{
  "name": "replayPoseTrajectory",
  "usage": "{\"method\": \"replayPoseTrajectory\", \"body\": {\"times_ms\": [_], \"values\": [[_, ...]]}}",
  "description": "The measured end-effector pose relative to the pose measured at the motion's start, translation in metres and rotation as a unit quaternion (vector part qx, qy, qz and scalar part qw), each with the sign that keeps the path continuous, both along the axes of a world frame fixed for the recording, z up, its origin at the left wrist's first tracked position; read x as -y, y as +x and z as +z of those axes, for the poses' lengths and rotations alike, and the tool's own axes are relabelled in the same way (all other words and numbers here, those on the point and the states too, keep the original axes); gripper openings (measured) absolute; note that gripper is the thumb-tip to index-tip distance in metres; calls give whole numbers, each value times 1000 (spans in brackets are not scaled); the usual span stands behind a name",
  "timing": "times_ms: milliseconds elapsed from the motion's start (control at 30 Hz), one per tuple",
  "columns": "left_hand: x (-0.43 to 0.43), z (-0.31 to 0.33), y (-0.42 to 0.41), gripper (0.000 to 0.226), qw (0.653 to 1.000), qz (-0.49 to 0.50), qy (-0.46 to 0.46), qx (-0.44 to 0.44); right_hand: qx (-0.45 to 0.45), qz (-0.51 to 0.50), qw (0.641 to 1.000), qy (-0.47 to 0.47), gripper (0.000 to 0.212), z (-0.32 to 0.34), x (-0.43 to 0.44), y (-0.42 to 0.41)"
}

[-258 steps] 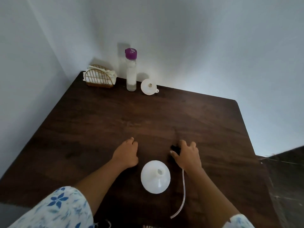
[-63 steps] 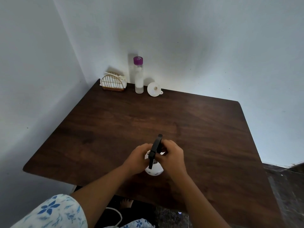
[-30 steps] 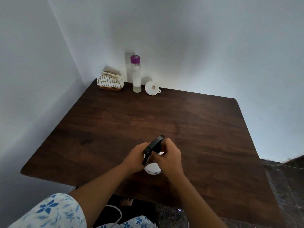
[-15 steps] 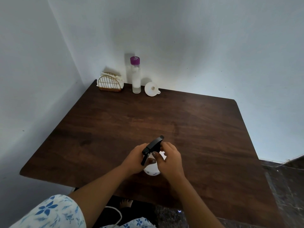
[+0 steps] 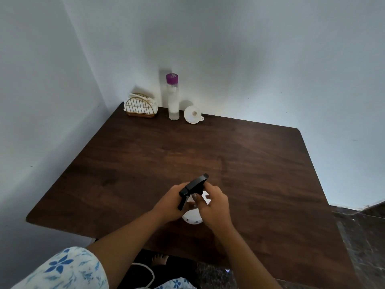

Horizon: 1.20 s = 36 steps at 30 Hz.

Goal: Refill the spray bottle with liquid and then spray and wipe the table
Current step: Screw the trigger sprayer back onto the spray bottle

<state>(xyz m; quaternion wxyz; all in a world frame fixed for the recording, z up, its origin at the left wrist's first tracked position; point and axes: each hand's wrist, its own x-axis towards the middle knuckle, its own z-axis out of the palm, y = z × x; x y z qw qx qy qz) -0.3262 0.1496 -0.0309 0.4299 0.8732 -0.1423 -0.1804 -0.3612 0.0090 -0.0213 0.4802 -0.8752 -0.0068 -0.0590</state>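
Mostly hidden spray bottle [image 5: 192,219], left hand [image 5: 168,203] gripping it, right hand [image 5: 215,203] gripping black sprayer [image 5: 195,183].

Kinda dim, soft bluish light, brightest on the wall [image 5: 220,101] above center, faint shadow just left behind the bottle [image 5: 173,101], slightly soft overall, fisheye bending at the edges.

Corner of a plain room in a home.
A dark wooden table [image 5: 208,147] sits pushed into the corner of bare white walls [image 5: 250,59]; a wire napkin holder [image 5: 140,107], a purple-capped bottle [image 5: 173,99] and a funnel [image 5: 193,114] stand at the back, and a bare foot [image 5: 159,259] shows on the dark stone floor [image 5: 362,236].
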Motion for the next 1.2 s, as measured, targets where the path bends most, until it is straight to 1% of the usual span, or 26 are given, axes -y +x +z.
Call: {"method": "replayPoseTrajectory", "body": {"times_ms": [67,133,200,267,367,433,533,633,667,733,800,900,933,967,1000,1033,1067,1133,1200], "values": [[-1,-1,1,34,1000,9,12,-17,-38,59,998,2,24,4,12,6],[-4,-7,3,37,1000,13,17,-20,-71,108,992,15,29,9,22,11],[-7,-12,5,43,1000,2,26,-12,-84,117,989,30,31,10,23,13],[-6,-7,4,43,999,1,42,-8,-72,74,994,24,28,7,17,11],[-4,-4,5,41,999,6,29,-30,-16,-40,999,-3,21,2,-2,-1],[-3,-2,4,42,999,4,18,-41,-12,-56,998,-5,20,-1,-8,-5],[-2,3,2,48,999,3,1,-49,-62,27,996,52,25,3,7,0],[-9,-11,7,56,999,3,19,-43,-83,116,989,29,28,7,25,13],[-10,-10,8,54,999,-2,25,-42,-98,134,986,33,31,8,26,16],[-8,-5,8,49,999,-13,21,-43,-130,140,979,68,34,8,21,19],[-7,-2,10,49,999,-7,13,-46,-143,128,978,82,34,8,20,20],[-7,-5,6,51,998,-8,-2,-57,-97,88,991,26,27,6,18,15],[-5,-4,2,52,997,0,-6,-72,-75,53,996,7,21,6,13,10],[-3,-8,0,49,996,8,-19,-82,-54,8,998,-6,14,3,5,5],[-2,-13,-2,39,997,13,-25,-77,-29,-39,999,-16,9,-2,-4,-1],[0,-15,-4,30,997,23,-32,-70,-3,-78,997,-25,9,-6,-12,-5],[1,-18,-4,28,997,31,-28,-62,19,-105,994,-27,12,-10,-19,-8],[3,-17,-3,34,997,42,-21,-54,42,-130,990,-23,12,-15,-25,-7],[2,-19,-2,35,999,31,-16,-38,26,-114,993,-27,10,-13,-21,-5]]}}
